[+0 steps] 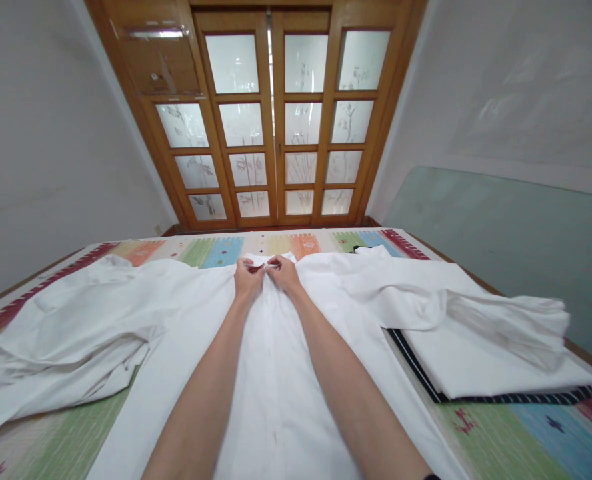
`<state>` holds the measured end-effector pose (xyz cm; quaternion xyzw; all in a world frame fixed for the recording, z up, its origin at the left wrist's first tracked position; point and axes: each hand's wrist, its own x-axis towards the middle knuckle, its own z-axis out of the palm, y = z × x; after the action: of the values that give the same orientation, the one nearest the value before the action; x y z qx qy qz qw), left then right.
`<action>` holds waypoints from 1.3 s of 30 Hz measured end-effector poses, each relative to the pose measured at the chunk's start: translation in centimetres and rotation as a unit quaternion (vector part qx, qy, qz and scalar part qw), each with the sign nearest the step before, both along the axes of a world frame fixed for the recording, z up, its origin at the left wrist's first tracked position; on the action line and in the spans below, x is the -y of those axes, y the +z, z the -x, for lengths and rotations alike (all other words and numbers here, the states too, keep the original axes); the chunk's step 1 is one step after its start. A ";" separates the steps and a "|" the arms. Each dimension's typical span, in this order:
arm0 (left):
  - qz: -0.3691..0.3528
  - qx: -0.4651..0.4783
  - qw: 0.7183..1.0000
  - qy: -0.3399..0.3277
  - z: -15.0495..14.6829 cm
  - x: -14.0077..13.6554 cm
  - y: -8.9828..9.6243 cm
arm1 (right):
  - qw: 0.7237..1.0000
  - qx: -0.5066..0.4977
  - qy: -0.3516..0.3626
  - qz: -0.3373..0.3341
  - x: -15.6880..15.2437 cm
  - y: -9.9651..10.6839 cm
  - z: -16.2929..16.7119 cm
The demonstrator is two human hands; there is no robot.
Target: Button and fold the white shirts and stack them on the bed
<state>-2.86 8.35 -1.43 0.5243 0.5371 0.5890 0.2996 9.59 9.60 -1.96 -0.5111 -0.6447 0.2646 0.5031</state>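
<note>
A white long-sleeved shirt (271, 373) lies spread out, front up, its sleeves stretched to both sides and its collar at the far end. At the collar, my left hand (249, 277) pinches the fabric on the left of the front opening. Close beside it, my right hand (282, 273) pinches the collar edge on the right, fingertips nearly touching those of the left. Whether a button sits between the fingers is too small to make out. Down the middle runs the shirt's front placket, which looks closed below the hands.
Under the shirt is a bed with a colourful striped cover (76, 433). Folded white cloth (501, 360) on black striped fabric (416, 367) lies at right, partly beneath the right sleeve. A pale green panel (501, 233) leans along the right wall. Wooden glazed doors (276, 120) stand beyond.
</note>
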 end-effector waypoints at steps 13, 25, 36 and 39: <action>-0.044 -0.096 0.994 -0.023 0.1 0.9 0.4 | 0.999 0.026 0.010 0.027 -1.0 -0.7 0.1; -0.048 -0.100 0.994 -0.023 -0.1 0.8 0.2 | 1.000 -0.026 -0.006 0.005 -0.8 -0.4 0.0; -0.052 -0.090 0.993 -0.054 -0.1 1.1 0.6 | 0.998 -0.058 0.013 0.002 -0.8 -0.4 0.0; -0.052 -0.077 0.994 -0.048 -0.2 1.0 0.5 | 0.999 -0.045 0.017 -0.001 -0.8 -0.5 0.0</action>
<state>-2.68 7.37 -0.90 0.6083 0.5014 0.5587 0.2577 9.61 10.40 -2.44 -0.4875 -0.6301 0.2951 0.5276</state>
